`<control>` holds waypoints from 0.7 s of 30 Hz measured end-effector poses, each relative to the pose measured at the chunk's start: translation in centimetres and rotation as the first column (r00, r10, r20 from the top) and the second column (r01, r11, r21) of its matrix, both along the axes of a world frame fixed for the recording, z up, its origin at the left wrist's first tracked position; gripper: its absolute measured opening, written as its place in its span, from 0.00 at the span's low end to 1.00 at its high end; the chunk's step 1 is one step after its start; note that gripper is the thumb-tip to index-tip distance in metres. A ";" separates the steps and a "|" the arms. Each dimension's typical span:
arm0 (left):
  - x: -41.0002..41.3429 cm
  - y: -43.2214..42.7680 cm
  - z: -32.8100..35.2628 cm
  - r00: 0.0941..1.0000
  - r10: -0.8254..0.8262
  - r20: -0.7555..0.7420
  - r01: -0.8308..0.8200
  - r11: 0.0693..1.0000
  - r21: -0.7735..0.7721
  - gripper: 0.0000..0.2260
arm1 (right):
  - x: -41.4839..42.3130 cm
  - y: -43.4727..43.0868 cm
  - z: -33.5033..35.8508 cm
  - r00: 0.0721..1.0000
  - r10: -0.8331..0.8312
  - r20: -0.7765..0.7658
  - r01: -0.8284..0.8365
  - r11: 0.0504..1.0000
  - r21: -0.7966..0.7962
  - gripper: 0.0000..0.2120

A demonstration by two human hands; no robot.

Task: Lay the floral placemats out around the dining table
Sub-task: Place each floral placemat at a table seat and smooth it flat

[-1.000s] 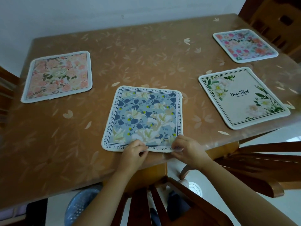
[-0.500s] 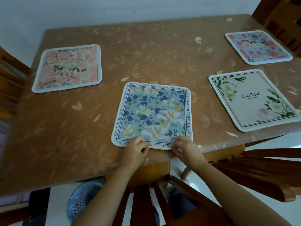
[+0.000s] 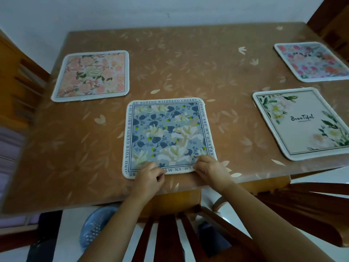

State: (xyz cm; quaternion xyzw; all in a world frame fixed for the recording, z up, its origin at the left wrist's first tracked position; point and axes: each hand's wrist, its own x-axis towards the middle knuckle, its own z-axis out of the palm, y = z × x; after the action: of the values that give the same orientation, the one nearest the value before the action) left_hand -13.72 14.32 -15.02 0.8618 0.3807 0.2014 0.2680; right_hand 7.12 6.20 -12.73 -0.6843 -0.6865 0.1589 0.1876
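A blue floral placemat [image 3: 168, 133] with lettering round its border lies flat at the near edge of the brown dining table [image 3: 188, 69]. My left hand [image 3: 150, 176] pinches its near edge left of centre. My right hand [image 3: 211, 169] pinches the near right corner. A pink rose placemat [image 3: 92, 75] lies at the far left. A cream placemat [image 3: 302, 123] with white flowers lies at the right, and a pink and red floral placemat [image 3: 311, 62] sits behind it at the far right.
A wooden chair back [image 3: 170, 237] stands directly below my arms at the table's near edge. More wooden chairs stand at the right [image 3: 311, 205], far right [image 3: 332, 21] and left [image 3: 17, 76]. A blue plastic basket [image 3: 96, 229] sits on the floor under the table.
The view has shifted so the mats appear further right and lower. Both hands stay on the blue placemat's near edge, which sits a little further in from the table's edge.
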 end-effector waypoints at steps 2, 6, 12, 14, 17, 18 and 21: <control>-0.5 0.2 0.1 1.000 0.015 -0.004 -0.015 1.000 0.008 0.07 | -0.4 0.5 -0.2 1.000 0.009 -0.007 -0.009 1.000 0.001 0.07; -0.6 0.1 0.0 1.000 0.020 -0.007 -0.020 0.999 0.040 0.08 | -0.2 0.5 -0.4 0.999 0.032 -0.029 -0.031 0.999 0.040 0.03; -1.4 -0.5 -0.9 1.000 0.021 0.007 -0.021 0.996 0.082 0.08 | -0.2 0.5 -0.7 0.999 0.038 -0.031 -0.036 0.997 0.071 0.03; -2.1 -0.2 -0.9 0.999 0.047 -0.010 -0.046 0.994 0.100 0.07 | -0.1 0.4 -0.7 0.998 0.047 -0.030 -0.044 0.996 0.079 0.04; -3.1 0.1 -0.8 0.996 0.073 -0.057 -0.066 0.991 0.120 0.07 | 0.0 0.3 -0.7 0.998 0.061 -0.007 -0.060 0.994 0.086 0.04; -3.3 0.1 -0.7 0.995 0.076 -0.065 -0.068 0.991 0.114 0.07 | 0.2 0.3 -0.7 0.998 0.055 0.003 -0.055 0.994 0.090 0.04; -3.3 0.1 -0.4 0.994 0.085 -0.063 -0.080 0.994 0.081 0.06 | 0.2 0.0 -0.7 0.999 0.034 0.013 -0.035 0.993 0.109 0.05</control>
State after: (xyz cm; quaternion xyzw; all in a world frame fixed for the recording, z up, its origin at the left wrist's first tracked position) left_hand -17.06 14.38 -15.46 0.8614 0.4165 0.1982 0.2126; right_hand 7.35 6.23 -13.40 -0.6619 -0.7068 0.1206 0.2184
